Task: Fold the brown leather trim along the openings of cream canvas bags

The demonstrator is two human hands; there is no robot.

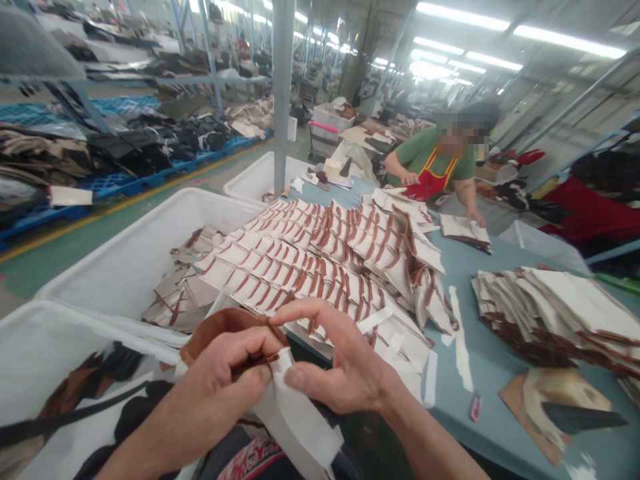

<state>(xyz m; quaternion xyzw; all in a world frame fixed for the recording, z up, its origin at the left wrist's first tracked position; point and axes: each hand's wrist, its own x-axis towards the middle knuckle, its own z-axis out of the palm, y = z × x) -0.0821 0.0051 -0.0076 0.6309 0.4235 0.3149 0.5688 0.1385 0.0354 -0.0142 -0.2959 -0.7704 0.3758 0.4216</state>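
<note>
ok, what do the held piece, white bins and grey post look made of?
Held piece: brown part perhaps leather or imitation, matte, bending softly; pale part unclear.
White bins: likely moulded plastic, smooth walls, rounded corners.
Grey post: likely painted metal, evenly coated, straight.

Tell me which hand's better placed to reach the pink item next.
Probably your right hand: it's nearer the pink item, while your left hand pinches the brown piece.
</note>
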